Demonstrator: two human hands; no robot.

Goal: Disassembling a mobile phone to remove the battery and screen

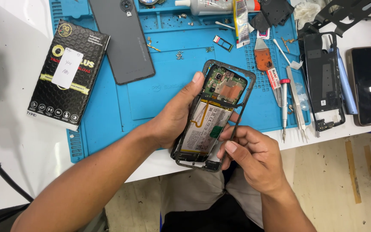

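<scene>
My left hand (172, 118) grips an opened smartphone (211, 116) from its left side, thumb on the upper left edge. The phone's back is off, so the battery, a green circuit board and a copper shield show inside a dark frame. My right hand (250, 152) pinches the frame's right edge near the bottom, thumb and forefinger on the rim. The phone hangs tilted over the front edge of a blue work mat (151, 99).
A grey phone back cover (123, 38) and a black patterned box (69, 73) lie at the left. To the right lie a screwdriver (284, 107), tweezers (297, 103), an orange scraper (263, 58), a black phone frame (323, 81) and a dark phone (368, 86). Loose screws dot the mat.
</scene>
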